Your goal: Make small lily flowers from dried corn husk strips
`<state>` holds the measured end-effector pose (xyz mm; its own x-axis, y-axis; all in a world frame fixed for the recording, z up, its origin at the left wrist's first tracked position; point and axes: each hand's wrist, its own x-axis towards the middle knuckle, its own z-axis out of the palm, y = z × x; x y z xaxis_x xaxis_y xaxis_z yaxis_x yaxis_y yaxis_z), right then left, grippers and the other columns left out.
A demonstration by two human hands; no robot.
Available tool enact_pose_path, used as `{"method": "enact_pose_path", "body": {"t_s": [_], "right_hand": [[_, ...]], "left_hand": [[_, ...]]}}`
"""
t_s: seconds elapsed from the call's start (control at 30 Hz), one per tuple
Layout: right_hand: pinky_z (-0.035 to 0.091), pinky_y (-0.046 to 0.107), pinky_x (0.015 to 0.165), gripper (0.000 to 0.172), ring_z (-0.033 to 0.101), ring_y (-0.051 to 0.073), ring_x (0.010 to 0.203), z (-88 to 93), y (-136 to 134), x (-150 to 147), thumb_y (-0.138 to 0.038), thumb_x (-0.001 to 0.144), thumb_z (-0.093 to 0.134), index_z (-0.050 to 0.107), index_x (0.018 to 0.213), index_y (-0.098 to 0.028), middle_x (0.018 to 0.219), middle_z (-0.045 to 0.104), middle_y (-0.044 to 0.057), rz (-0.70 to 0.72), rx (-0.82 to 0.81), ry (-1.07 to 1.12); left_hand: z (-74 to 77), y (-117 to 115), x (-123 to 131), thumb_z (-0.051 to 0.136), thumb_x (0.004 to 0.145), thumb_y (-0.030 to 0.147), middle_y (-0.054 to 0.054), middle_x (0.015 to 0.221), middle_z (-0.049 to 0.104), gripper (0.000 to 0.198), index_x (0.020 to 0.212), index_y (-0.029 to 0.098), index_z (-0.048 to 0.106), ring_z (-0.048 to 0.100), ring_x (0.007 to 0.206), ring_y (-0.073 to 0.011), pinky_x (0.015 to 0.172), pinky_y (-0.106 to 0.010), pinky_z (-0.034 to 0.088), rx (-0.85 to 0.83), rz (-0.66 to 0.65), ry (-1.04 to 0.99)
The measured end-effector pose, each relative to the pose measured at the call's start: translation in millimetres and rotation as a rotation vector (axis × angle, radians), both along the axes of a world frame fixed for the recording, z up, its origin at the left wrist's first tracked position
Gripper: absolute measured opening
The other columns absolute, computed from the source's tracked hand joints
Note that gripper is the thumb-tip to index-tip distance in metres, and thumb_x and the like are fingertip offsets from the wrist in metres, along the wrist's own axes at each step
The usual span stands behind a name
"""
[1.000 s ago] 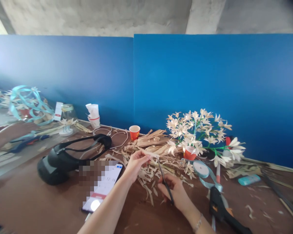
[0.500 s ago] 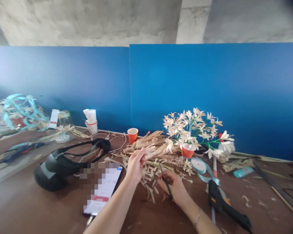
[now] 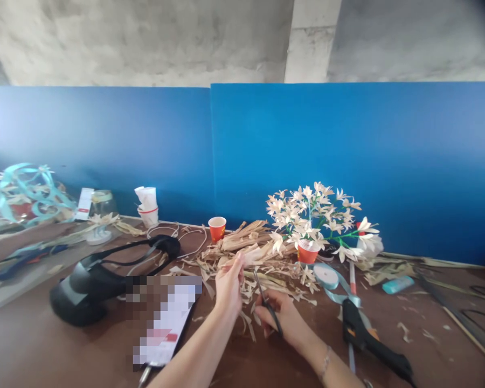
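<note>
Though slim, dark scissors [image 3: 271,311] in right hand [image 3: 288,318], pale papery strip [image 3: 251,256] in left hand [image 3: 228,286]

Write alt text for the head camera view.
The person's right hand holds a slim dark tool beside the left hand, whose grip is unclear. Beyond them on a brown table are dried plant strips and pale flowers; a black glue gun lies at right.
</note>
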<state>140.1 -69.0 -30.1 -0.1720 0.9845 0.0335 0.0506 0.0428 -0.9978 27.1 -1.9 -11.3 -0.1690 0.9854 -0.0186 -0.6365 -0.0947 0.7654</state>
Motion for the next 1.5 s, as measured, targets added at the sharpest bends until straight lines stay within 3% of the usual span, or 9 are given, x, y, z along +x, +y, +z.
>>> {"method": "enact_pose_path", "body": {"t_s": [0.27, 0.73, 1.2, 1.37, 1.5], "right_hand": [[0.035, 0.017, 0.038, 0.031, 0.045, 0.007, 0.037, 7.7, 1, -2, -0.043, 0.065, 0.064, 0.047, 0.069, -0.017, 0.042, 0.046, -0.008, -0.112, 0.014, 0.074], [0.030, 0.016, 0.032, 0.035, 0.038, 0.005, 0.032, 4.8, 1, -5, -0.047, 0.065, 0.064, 0.046, 0.065, -0.017, 0.041, 0.043, -0.009, -0.126, 0.024, 0.054], [0.025, 0.016, 0.026, 0.023, 0.034, 0.005, 0.027, 10.3, -2, -4, -0.034, 0.068, 0.061, 0.047, 0.059, -0.019, 0.036, 0.039, -0.009, -0.179, 0.036, -0.061], [0.027, 0.016, 0.028, 0.026, 0.039, 0.006, 0.029, 7.4, 1, -1, -0.040, 0.065, 0.064, 0.051, 0.068, -0.018, 0.039, 0.044, -0.008, -0.217, -0.039, -0.012], [0.028, 0.014, 0.031, 0.034, 0.049, 0.008, 0.037, 7.5, 1, 1, -0.046, 0.066, 0.063, 0.051, 0.078, -0.017, 0.046, 0.053, -0.006, -0.241, -0.029, 0.111]], "left_hand": [[2.1, -23, 17, 0.076, 0.051, 0.032, 0.005, 0.044, 0.046, 0.029, 0.054, 0.010, 0.058, 0.034, 0.039, -0.0021, 0.039, -0.016, 0.025, -0.081, -0.092, 0.078], [-2.4, -23, 19, 0.076, 0.050, 0.031, 0.003, 0.047, 0.052, 0.028, 0.057, 0.009, 0.061, 0.040, 0.042, -0.0038, 0.041, -0.016, 0.030, -0.076, -0.083, 0.067], [-8.6, -17, 17, 0.076, 0.051, 0.033, 0.004, 0.046, 0.049, 0.030, 0.056, 0.010, 0.057, 0.039, 0.041, -0.0032, 0.040, -0.016, 0.029, -0.104, -0.083, 0.034], [-6.0, -14, 13, 0.074, 0.054, 0.031, 0.004, 0.048, 0.050, 0.027, 0.063, 0.010, 0.061, 0.037, 0.040, -0.0030, 0.041, -0.017, 0.026, -0.091, -0.162, 0.105], [3.3, -12, 4, 0.073, 0.055, 0.025, 0.002, 0.056, 0.054, 0.019, 0.064, 0.012, 0.062, 0.043, 0.047, -0.0056, 0.046, -0.018, 0.031, 0.034, -0.367, 0.105]]}}
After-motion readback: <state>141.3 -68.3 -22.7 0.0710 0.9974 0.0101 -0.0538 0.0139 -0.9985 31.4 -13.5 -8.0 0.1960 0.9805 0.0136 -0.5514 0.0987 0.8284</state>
